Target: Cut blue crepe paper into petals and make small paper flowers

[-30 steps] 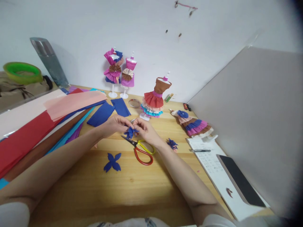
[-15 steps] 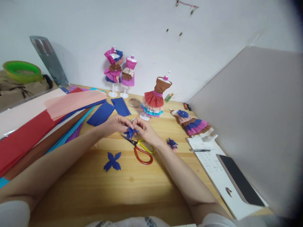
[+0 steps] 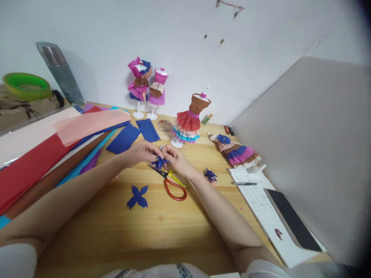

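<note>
Between my fingertips, a little above the table, is a small blue paper flower (image 3: 159, 163). My left hand (image 3: 144, 150) pinches it from the left side and my right hand (image 3: 176, 157) from the right. Scissors (image 3: 171, 181) with one red and one yellow handle lie on the wood just below my hands, blades pointing left. Closer to me a flat blue four-petal paper cutout (image 3: 138, 197) rests on the table. To the right of my right wrist sits a finished-looking blue and pink paper flower (image 3: 210, 176). The inner ends of the fingers hide part of the held flower.
Coloured crepe paper sheets (image 3: 37, 162) cover the left side, with blue pieces (image 3: 124, 138) beside them. Small dress forms, one in a brown-topped dress (image 3: 189, 119), stand along the wall. A notepad (image 3: 255, 197), pen (image 3: 245, 183) and phone (image 3: 292, 220) lie right.
Both hands stay in nearly the same place, still pinching the blue paper flower, whose petals sit slightly differently. The whole view has shifted very slightly.
</note>
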A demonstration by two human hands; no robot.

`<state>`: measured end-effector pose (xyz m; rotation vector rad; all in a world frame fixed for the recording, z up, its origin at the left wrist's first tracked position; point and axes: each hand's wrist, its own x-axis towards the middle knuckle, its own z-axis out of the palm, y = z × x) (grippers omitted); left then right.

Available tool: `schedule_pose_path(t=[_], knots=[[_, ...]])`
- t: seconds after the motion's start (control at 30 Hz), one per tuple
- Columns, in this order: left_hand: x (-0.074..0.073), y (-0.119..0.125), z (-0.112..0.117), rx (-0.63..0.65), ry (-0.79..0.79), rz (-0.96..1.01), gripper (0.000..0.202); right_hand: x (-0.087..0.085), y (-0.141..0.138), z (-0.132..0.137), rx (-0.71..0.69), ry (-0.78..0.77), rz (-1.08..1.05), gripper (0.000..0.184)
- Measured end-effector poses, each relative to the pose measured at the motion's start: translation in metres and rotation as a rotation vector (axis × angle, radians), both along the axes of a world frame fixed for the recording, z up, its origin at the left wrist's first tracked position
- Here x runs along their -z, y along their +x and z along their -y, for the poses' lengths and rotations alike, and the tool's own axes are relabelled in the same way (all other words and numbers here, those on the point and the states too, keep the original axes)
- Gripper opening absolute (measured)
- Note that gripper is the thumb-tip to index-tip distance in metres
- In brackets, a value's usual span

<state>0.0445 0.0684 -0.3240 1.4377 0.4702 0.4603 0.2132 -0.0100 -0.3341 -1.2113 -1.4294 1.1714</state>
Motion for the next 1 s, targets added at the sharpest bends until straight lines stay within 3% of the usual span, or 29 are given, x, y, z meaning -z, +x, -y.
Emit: schedule_pose_path(t=[0.5,1.0], knots=[[0.0015,-0.0002,-0.0003,0.038,0.020,0.005,0.012,0.0042,0.0000,-0.0007,-0.042,-0.042,-0.026,0.015],[0.0017,0.0003,-0.0001,0.058,0.009,-0.007,0.012,0.0094,-0.0012,-0.0035,-0.029,-0.049,-0.049,0.023]])
